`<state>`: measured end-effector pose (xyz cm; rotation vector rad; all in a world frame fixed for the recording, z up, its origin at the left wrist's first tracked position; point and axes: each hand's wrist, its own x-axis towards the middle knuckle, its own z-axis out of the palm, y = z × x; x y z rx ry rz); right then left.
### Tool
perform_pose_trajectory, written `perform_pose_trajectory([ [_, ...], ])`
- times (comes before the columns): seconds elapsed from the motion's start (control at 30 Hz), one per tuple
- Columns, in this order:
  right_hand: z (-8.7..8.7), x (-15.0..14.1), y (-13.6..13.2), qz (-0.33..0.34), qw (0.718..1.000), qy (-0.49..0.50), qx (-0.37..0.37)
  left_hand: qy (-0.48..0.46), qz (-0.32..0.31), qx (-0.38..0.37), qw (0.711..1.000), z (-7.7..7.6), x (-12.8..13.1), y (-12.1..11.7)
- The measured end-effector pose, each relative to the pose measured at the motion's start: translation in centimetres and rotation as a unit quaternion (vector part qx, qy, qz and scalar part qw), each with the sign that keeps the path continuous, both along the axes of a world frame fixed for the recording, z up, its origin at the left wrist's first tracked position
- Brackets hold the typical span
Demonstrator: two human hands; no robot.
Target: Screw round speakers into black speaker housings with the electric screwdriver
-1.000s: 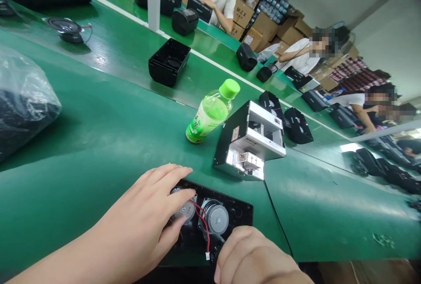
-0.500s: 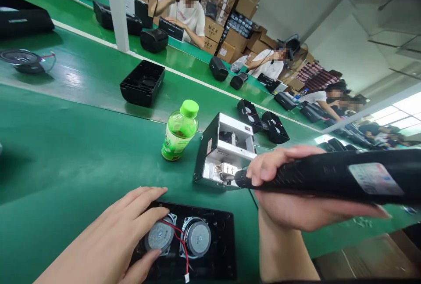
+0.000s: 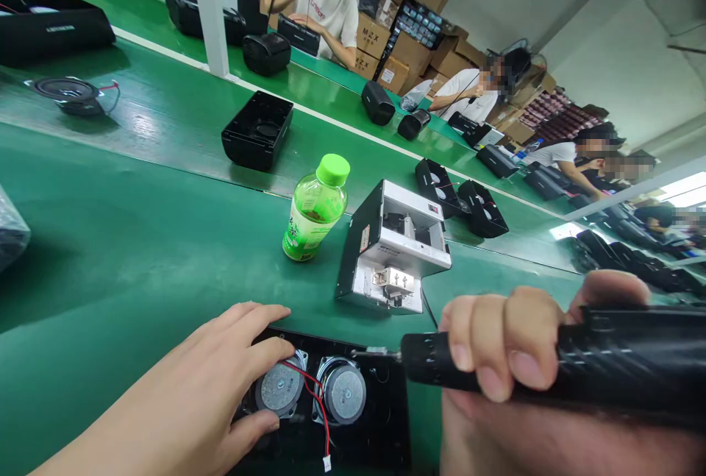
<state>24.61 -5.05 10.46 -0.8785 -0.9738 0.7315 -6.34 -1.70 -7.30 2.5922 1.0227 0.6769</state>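
My right hand [image 3: 496, 343] is wrapped round a black electric screwdriver [image 3: 634, 358], held nearly level. Its thin bit [image 3: 386, 353] points left, its tip over the far edge of the right-hand speaker driver [image 3: 346, 393]; whether it touches, I cannot tell. That driver and a second speaker driver [image 3: 280, 389] sit in a black speaker housing [image 3: 389, 424]. My left hand [image 3: 220, 380] lies over the housing's left end, fingers spread, with thumb and forefinger beside the second driver. A red and black wire [image 3: 326, 421] with a white plug [image 3: 327, 463] crosses between the drivers.
Behind the housing stand a silver and black screw feeder [image 3: 397, 263] and a green-capped bottle [image 3: 317, 207]. Farther off are an open black housing [image 3: 258, 130], a loose speaker driver [image 3: 71, 93] and a white post [image 3: 208, 12]. Several people work across the green bench.
My right hand has brought the screwdriver from the screw feeder down toward me, over the housing. My left hand stays on the housing. The view has shifted slightly.
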Motion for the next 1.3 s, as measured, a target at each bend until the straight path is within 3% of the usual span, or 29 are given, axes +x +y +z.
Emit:
perform_pose_trajectory([
  [0.2,-3.2,-3.5,2.5,0.144,0.987,0.070,-0.024,-0.014,-0.008,-0.007,1.000,0.2,-0.2,-0.2],
  [0.37,-5.5,-5.4,3.5,0.148,0.983,0.111,-0.017,-0.024,0.002,-0.020,1.000,0.5,-0.2,-0.4],
  [0.67,-5.5,-5.6,3.7,0.144,0.986,0.073,-0.030,-0.041,-0.003,-0.027,0.999,0.8,0.0,-0.5],
  [0.9,-7.0,-5.6,2.5,0.210,0.973,0.054,-0.073,-0.061,-0.021,-0.027,0.998,2.3,0.4,0.1],
  [1.0,-6.2,-5.5,2.5,0.199,0.977,0.046,-0.062,-0.060,0.008,-0.016,0.998,1.8,0.4,-0.5],
  [1.1,-5.1,-5.6,2.9,0.145,0.987,0.061,-0.028,-0.058,0.009,-0.006,0.998,1.6,0.7,-0.8],
  [1.3,-5.0,-5.8,3.1,0.127,0.990,0.049,-0.018,-0.067,0.002,-0.011,0.998,3.0,1.2,-0.1],
])
